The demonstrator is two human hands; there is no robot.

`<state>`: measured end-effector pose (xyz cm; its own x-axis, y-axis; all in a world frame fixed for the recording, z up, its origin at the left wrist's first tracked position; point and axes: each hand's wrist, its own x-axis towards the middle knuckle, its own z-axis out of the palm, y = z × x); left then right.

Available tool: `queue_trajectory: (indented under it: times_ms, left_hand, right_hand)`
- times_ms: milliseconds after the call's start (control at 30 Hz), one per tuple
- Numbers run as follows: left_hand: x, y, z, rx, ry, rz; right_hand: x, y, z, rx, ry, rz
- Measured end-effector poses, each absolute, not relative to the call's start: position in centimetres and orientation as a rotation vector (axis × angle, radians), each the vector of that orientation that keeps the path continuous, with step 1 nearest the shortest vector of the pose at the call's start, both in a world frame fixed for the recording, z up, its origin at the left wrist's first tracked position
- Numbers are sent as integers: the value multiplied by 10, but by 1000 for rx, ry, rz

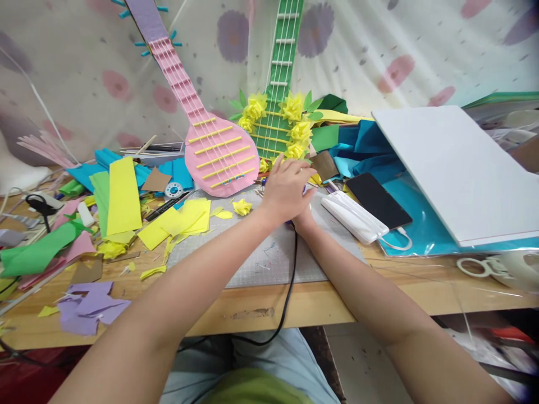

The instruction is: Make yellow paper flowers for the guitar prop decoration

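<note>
My left hand (284, 191) reaches across to the far edge of the grey cutting mat (269, 258). Its fingers lie close together and bent over my right hand (305, 220). Only the wrist and heel of the right hand show; its fingers are hidden beneath the left. A small blue bit peeks out under the left fingers. A black cable (290, 269) runs from under the hands, over the table edge and down. Just beyond the hands lie a pink paper guitar (221, 154) and a green paper guitar (280, 84) trimmed with yellow paper flowers (295, 106).
A white power bank (353, 216) and a black phone (378, 200) lie right of the hands, beside a white board (455, 168) on blue sheets. Yellow paper strips (122, 193), purple scraps (90, 306) and a loose yellow flower (242, 206) litter the left. White-handled scissors (475, 266) sit far right.
</note>
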<state>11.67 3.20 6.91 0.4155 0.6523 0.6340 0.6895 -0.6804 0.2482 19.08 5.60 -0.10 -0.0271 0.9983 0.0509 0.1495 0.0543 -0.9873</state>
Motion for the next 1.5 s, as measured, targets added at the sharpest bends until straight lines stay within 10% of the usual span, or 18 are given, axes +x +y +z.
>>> queue_trajectory:
  times_ms: [200,400,800,1500]
  left_hand:
    - [10,49,74,-2222,-1863,-1260]
    - [-73,47,37,-2103,-2653,-355]
    - [-61,50,26,-2078,-2689,-169]
    - [-32,20,43,-2390,-2646,-1754]
  right_hand:
    - [197,41,-10,-1260,-1250,1141]
    - [194,39,-14,-1200,-1205,1197]
    - [196,38,-14,-1189,-1209,1190]
    - [196,29,-13,-1242,-1618,1071]
